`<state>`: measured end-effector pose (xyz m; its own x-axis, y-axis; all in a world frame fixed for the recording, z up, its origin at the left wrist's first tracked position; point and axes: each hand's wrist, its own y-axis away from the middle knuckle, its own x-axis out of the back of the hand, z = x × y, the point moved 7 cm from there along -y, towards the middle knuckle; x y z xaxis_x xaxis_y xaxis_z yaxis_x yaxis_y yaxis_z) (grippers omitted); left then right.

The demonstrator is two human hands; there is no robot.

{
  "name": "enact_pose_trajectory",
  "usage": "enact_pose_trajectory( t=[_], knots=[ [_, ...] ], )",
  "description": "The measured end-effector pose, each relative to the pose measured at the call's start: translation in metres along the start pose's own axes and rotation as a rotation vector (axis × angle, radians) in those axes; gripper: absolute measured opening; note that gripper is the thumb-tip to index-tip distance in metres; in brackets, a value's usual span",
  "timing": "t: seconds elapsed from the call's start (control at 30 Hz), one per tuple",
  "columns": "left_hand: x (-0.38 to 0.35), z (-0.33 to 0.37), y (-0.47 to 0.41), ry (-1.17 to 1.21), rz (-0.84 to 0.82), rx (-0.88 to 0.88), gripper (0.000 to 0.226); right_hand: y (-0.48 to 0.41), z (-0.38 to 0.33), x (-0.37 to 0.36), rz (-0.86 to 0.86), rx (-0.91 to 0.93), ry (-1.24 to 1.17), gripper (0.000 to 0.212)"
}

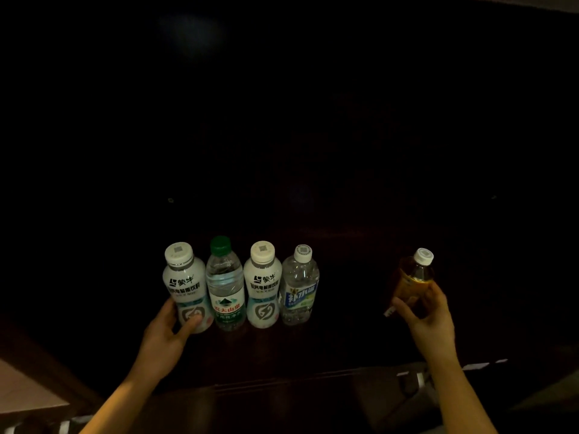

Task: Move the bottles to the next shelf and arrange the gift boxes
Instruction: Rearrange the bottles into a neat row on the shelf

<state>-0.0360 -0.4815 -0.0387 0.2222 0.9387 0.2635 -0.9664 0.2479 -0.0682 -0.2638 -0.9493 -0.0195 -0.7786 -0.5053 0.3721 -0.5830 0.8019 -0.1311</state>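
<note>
Several bottles stand in a row on a dark shelf. From the left: a white drink bottle, a clear water bottle with a green cap, a second white drink bottle, and a clear bottle with a blue label. My left hand grips the base of the leftmost white bottle. Off to the right, my right hand holds an amber tea bottle with a white cap, tilted slightly. No gift boxes show in the dark.
The shelf's back and upper space are almost black. A dark wooden front edge runs below the bottles. A pale floor patch shows at the lower left.
</note>
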Motion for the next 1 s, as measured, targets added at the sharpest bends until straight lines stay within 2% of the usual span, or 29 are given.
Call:
enact_pose_trajectory(
  t=[0.1,0.23,0.63,1.0],
  knots=[
    [0.000,0.002,0.001,0.011,0.002,-0.010,0.056,-0.001,0.007,-0.004,0.038,0.016,0.005,0.081],
    [0.001,0.002,0.002,0.010,-0.006,0.001,0.054,-0.002,0.004,-0.008,0.053,0.031,-0.031,0.074],
    [0.002,0.002,0.002,-0.011,0.013,0.007,0.055,0.035,-0.037,-0.084,-0.106,0.082,-0.082,0.075],
    [0.001,0.003,0.002,-0.014,0.006,-0.005,0.055,0.060,-0.052,-0.118,-0.129,0.111,-0.056,0.076]
  ],
)
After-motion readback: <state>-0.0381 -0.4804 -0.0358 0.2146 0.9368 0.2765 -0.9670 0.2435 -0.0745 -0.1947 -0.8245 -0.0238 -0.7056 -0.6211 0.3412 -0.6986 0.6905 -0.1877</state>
